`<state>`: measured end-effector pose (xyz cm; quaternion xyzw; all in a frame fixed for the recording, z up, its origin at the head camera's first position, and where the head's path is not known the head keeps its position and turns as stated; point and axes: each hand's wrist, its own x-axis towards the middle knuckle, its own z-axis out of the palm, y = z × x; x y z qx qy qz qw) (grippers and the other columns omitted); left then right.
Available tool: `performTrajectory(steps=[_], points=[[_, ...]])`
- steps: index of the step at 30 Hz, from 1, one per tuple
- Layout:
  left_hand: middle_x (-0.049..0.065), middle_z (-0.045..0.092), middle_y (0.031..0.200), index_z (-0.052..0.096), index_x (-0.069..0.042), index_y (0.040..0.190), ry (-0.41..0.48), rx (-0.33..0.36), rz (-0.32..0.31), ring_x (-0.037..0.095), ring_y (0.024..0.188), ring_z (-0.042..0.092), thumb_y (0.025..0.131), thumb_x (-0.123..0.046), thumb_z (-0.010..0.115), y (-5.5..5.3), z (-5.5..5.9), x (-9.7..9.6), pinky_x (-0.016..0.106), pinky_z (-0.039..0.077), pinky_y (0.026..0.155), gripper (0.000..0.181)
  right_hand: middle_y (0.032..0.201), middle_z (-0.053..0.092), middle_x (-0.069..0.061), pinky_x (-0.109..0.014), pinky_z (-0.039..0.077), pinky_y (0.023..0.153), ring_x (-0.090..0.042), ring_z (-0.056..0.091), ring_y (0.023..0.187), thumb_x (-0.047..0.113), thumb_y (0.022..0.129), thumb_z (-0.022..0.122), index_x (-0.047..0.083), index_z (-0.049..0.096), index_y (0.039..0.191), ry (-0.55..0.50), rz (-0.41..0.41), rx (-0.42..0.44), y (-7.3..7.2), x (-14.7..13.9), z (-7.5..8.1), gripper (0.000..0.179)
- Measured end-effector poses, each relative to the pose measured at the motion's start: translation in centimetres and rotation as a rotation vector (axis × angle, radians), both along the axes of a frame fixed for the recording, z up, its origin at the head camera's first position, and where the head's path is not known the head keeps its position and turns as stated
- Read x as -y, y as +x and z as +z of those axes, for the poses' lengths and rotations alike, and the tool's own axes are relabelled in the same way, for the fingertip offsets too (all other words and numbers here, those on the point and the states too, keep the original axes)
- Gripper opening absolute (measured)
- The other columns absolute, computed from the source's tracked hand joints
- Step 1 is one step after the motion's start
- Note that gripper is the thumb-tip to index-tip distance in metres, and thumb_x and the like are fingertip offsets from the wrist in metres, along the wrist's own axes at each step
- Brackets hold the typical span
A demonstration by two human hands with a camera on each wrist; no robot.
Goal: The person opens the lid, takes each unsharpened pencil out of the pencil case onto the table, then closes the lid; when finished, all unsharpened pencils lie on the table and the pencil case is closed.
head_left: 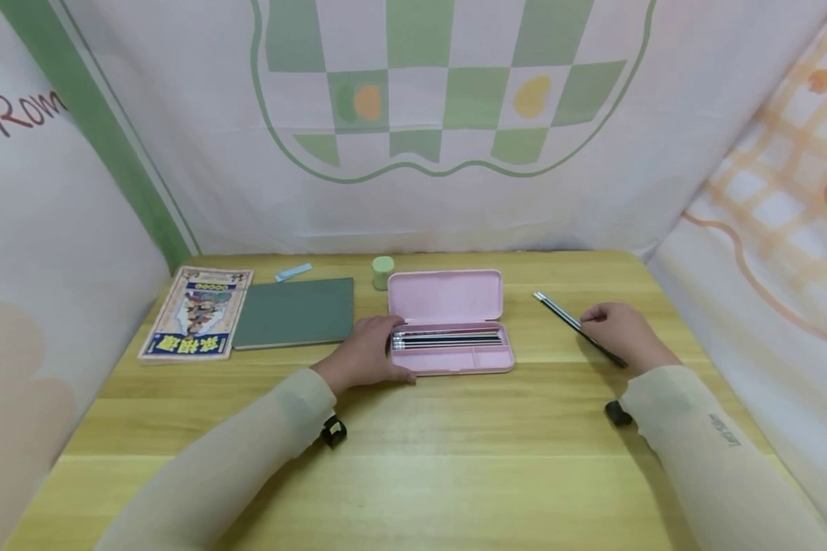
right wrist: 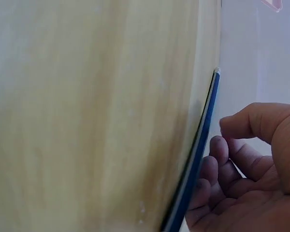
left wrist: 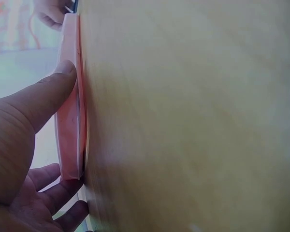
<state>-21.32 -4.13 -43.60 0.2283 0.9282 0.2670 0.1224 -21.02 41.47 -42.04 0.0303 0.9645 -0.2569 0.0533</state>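
- my left hand (head_left: 365, 353) clamps the left end of the pink pencil case (head_left: 434, 360), probably to steady it.
- the case lies open at centre, leaving its pencil row (head_left: 448, 340) accessible.
- right of it, my right hand (head_left: 620, 333) curls loosely beside the loose pencils (head_left: 558, 311), pinching nothing; from here i can't tell whether it touches them.
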Motion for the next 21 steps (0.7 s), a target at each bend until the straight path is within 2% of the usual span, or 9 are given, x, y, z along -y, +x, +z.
performTrajectory(steps=[4, 8, 11, 15, 17, 21], points=[[0.005, 0.052, 0.152, 0.045, -0.013, 0.155, 0.007, -0.006, -0.003, 0.03, 0.141, 0.04, 0.071, -0.06, 0.091, -0.1, -0.1, 0.1, 0.046, 0.034, 0.118, 0.106, 0.113, 0.071, -0.022, -0.054, 0.05, 0.089, -0.037, 0.064, 0.102, 0.028, 0.101, 0.065, -0.001, 0.071, 0.116, -0.022, 0.037, -0.046, 0.4, 2.2, 1.0, 0.034], [0.005, 0.053, 0.151, 0.046, -0.013, 0.154, 0.011, -0.006, -0.008, 0.029, 0.14, 0.041, 0.071, -0.06, 0.091, -0.1, -0.3, 0.0, 0.046, 0.035, 0.118, 0.106, 0.112, 0.072, -0.016, -0.05, 0.052, 0.09, -0.032, 0.065, 0.103, 0.029, 0.101, 0.068, 0.002, 0.072, 0.116, -0.105, 0.115, -0.067, 1.2, 6.1, 1.7, 0.031], [0.005, 0.053, 0.151, 0.046, -0.013, 0.154, 0.023, -0.002, -0.011, 0.03, 0.14, 0.041, 0.071, -0.058, 0.092, 0.0, -0.3, 0.0, 0.046, 0.034, 0.118, 0.105, 0.108, 0.072, -0.01, -0.042, 0.053, 0.089, -0.025, 0.065, 0.1, 0.026, 0.1, 0.071, 0.004, 0.073, 0.114, -0.2, 0.194, -0.075, 1.5, 9.4, 1.6, 0.026], [0.005, 0.052, 0.152, 0.045, -0.012, 0.155, 0.024, -0.001, -0.005, 0.029, 0.14, 0.041, 0.072, -0.057, 0.091, 0.1, -0.3, 0.0, 0.046, 0.034, 0.118, 0.105, 0.102, 0.071, -0.005, -0.035, 0.054, 0.084, -0.02, 0.064, 0.095, 0.024, 0.096, 0.076, 0.006, 0.074, 0.111, -0.296, 0.306, -0.052, 1.3, 12.9, 1.1, 0.024], [0.005, 0.051, 0.153, 0.044, -0.012, 0.155, 0.018, -0.003, -0.002, 0.029, 0.141, 0.04, 0.072, -0.058, 0.091, 0.0, -0.2, 0.0, 0.046, 0.034, 0.118, 0.106, 0.1, 0.07, -0.004, -0.035, 0.055, 0.083, -0.02, 0.063, 0.094, 0.024, 0.095, 0.076, 0.008, 0.073, 0.111, -0.314, 0.329, -0.031, 0.9, 14.1, 0.9, 0.023], [0.007, 0.051, 0.154, 0.044, -0.011, 0.155, 0.004, -0.003, -0.004, 0.03, 0.142, 0.04, 0.073, -0.058, 0.091, 0.1, 0.0, -0.1, 0.046, 0.034, 0.118, 0.106, 0.103, 0.069, -0.003, -0.039, 0.055, 0.086, -0.022, 0.063, 0.096, 0.023, 0.095, 0.076, 0.009, 0.071, 0.112, -0.32, 0.311, 0.007, 0.1, 15.0, 0.7, 0.022]])
